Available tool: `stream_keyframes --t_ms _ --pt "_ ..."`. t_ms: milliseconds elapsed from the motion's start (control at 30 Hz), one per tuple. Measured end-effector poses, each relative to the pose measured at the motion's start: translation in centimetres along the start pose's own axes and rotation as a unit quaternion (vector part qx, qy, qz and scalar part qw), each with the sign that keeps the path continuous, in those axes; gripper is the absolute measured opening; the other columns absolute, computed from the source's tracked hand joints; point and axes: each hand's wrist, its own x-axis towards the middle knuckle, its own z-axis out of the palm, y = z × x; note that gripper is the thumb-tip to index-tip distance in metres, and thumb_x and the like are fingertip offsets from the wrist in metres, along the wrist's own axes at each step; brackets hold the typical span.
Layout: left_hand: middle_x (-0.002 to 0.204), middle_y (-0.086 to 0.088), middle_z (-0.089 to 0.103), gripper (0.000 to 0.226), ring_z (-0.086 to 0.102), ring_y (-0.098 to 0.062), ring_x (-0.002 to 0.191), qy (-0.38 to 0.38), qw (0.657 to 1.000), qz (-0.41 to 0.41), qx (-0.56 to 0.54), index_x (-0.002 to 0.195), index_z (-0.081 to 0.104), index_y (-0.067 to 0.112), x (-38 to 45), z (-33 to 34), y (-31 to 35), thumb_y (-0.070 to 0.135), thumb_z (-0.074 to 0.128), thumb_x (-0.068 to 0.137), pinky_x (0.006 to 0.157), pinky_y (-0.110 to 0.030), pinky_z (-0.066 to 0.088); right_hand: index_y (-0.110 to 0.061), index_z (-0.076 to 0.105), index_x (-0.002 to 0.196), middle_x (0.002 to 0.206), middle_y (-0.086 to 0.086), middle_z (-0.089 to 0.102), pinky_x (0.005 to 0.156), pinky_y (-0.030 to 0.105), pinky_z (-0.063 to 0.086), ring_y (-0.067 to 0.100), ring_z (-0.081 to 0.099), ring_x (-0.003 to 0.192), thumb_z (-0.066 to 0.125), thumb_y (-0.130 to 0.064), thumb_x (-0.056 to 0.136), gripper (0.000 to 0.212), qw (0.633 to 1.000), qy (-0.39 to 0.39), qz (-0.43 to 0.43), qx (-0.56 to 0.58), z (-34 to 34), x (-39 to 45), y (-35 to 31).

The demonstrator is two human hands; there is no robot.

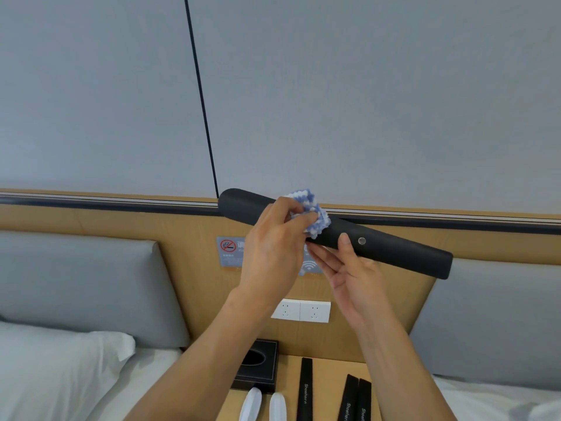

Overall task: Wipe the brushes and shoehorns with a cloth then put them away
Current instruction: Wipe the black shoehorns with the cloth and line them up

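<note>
**Ana:** Head view is the only one we have. What is up in the air there?

**Ben:** A long black shoehorn (379, 243), held slantwise in front of the headboard (91, 217), its rounded blade to the upper left and its squared handle end to the lower right. The left hand (273, 247) pinches a bunched blue-and-white cloth (309, 212) against the shaft, fingers curled round the wad. The right hand (349, 268) supports the shoehorn from beneath, thumb laid on the front just beside a small metal stud (361, 240), the other fingers stretched along the underside. So it grips, but loosely.

**Ana:** How would you say it handles?

**Ben:** Stiff and light, I'd judge. It stays straight though held only near the middle. The surface looks smooth, so it could slide through a slack grip while the cloth rubs. Holding near the stud, about mid-length, keeps it balanced and leaves both ends free for wiping. The cloth is soft and fluffy and will wrap round the shaft easily.

**Ana:** And lower down?

**Ben:** On the wooden bedside table (328, 372) lie three black sleeves printed "Shoehorn" (305, 393), two white shoehorns (264, 405) and a dark tissue box (258, 363). I see no brushes. White pillows (60, 369) lie to the left, and wall sockets (300, 311) sit behind the wrists.
</note>
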Motion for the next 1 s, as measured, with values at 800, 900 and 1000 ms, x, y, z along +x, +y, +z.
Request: stream_keyframes --t_ms 800,900,1000 --pt "0.109 -0.009 0.063 0.024 0.057 -0.015 0.088 -0.045 0.998 -0.040 -0.017 0.113 0.073 0.007 -1.0 0.7 -2.6 0.007 0.068 0.090 0.073 -0.017 0.042 -0.008 0.066 0.115 0.111 0.017 0.075 0.077 0.033 0.062 0.029 0.073 0.103 0.067 -0.042 0.080 0.048 0.998 0.046 0.035 -0.034 -1.8 0.5 -1.4" --pt "0.109 -0.009 0.063 0.023 0.061 -0.020 0.090 -0.076 0.996 0.005 -0.035 0.110 0.074 0.008 -0.8 0.9 -1.7 0.007 0.069 0.088 0.073 -0.023 0.047 -0.008 0.067 0.117 0.111 0.015 0.075 0.073 0.031 0.061 0.027 0.074 0.100 0.067 -0.045 0.079 0.054 0.997 0.057 0.043 -0.042 -1.9 0.4 -1.5" --pt "0.110 -0.007 0.062 0.024 0.061 -0.020 0.092 -0.102 0.993 0.055 -0.035 0.109 0.075 0.013 -0.6 1.1 -1.3 0.006 0.070 0.087 0.071 -0.032 0.054 -0.004 0.067 0.117 0.108 0.017 0.075 0.073 0.032 0.061 0.025 0.075 0.094 0.065 -0.048 0.079 0.058 0.994 0.068 0.051 -0.071 -1.9 0.3 -1.7"
